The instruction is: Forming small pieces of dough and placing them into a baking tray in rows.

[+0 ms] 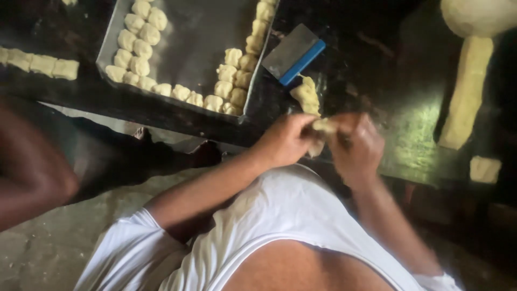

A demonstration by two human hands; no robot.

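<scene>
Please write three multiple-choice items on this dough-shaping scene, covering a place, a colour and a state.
1. Where does the scraper lie?
A. on the table, right of the tray
B. inside the tray
C. on the floor

2. What colour is the scraper's handle?
A. red
B. blue
C. green

3. What are the left hand and right hand doing?
A. resting flat on the table
B. together gripping a dough piece
C. lifting the tray

Answers:
1 A, it sits on the dark table beside the tray's right rim.
2 B, a blue strip runs along one edge of the blade.
3 B, both hands' fingers close on the pale piece between them.
</scene>
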